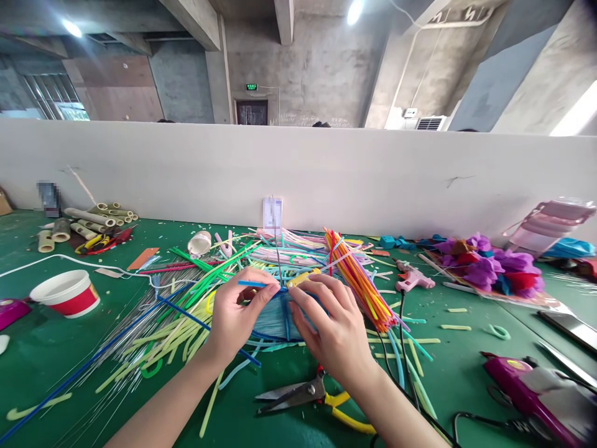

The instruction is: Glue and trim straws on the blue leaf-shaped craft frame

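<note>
My left hand [240,314] and my right hand [331,326] are closed together on a light blue bundle [275,317] of thin strands, held just above the green table [41,354]. The left fingers pinch a short blue strip [252,284] at the bundle's top. A thin wire [278,258] rises from between the hands. The right fingers press on the bundle's right side, near a yellow piece [303,278]. Many coloured plastic strips [196,292] lie spread under and around the hands.
Scissors with yellow handles [308,398] lie near me. An orange and yellow strip bundle [361,283] lies right of the hands. Glue guns [413,278] [536,389], purple paper flowers [494,267], a red-and-white cup [68,292] and beige tubes [93,221] stand around. A white partition [298,174] closes the back.
</note>
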Available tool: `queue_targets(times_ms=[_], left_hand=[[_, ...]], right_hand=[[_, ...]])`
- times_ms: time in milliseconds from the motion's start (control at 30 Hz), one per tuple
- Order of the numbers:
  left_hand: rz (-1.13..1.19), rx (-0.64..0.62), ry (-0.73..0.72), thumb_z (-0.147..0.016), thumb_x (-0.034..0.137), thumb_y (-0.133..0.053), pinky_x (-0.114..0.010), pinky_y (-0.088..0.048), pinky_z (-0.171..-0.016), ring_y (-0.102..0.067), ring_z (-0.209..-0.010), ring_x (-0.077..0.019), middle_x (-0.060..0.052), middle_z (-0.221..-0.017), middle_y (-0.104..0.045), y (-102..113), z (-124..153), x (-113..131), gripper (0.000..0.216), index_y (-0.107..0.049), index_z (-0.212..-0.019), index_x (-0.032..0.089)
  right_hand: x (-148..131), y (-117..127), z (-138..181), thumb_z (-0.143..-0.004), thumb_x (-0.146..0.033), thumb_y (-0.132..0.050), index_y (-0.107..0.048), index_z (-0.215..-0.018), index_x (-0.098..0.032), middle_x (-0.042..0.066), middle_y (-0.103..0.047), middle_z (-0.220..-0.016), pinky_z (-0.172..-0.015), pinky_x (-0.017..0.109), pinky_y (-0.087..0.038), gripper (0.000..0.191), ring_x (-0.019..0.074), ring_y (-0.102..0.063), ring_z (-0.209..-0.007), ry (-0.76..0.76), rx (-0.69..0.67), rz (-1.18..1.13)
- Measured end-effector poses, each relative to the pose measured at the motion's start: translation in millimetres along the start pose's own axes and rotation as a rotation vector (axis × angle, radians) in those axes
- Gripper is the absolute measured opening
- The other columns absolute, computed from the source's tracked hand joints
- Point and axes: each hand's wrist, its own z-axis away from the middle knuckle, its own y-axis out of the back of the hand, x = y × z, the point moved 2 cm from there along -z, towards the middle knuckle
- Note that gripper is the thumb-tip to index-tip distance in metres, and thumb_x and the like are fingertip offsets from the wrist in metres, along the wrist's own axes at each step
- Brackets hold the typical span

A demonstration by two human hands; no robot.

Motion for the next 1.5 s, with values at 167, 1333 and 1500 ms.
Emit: queue_targets(times_ms=[167,1333,1500], left_hand=[[-0.096,0.015,-0.103,-0.087,0.015,-0.066,-0.021,-0.052,-0.063,-0.065,-0.078,-0.0131,0.000,-0.084,-0.068,2,0,2,0.006,-0.067,-0.086,0.021],[-0.105,-0.154,-0.203,-0.089,0.009,-0.058,-0.031,-0.050,-0.078,-0.064,-0.085,-0.0175,-0.004,-0.086,-0.066,-1,6,11,0.011,-0.061,-0.090,0.020],[-0.108,-0.132,-0.211,-0.089,0.009,-0.056,-0.032,-0.050,-0.077,-0.063,-0.084,-0.0179,-0.004,-0.085,-0.064,-3,9,10,0.012,-0.060,-0.090,0.020]], right_hand=[[-2,-1,-2,-0.092,-0.018,-0.059,-0.063,-0.111,-0.021,0.007,-0.068,-0.105,-0.088,0.042,-0.047,0.020,0.0273,-0.056,-0.110,0.022,-0.016,0.002],[7,0,0,-0.090,-0.030,-0.064,-0.069,-0.095,-0.022,0.003,-0.072,-0.093,-0.081,0.030,-0.053,0.011,0.0180,-0.068,-0.090,-0.452,-0.100,-0.752],[8,-1,2,-0.084,-0.030,-0.071,-0.068,-0.100,-0.022,0.004,-0.072,-0.097,-0.082,0.032,-0.053,0.018,0.0189,-0.067,-0.092,-0.428,-0.109,-0.798]])
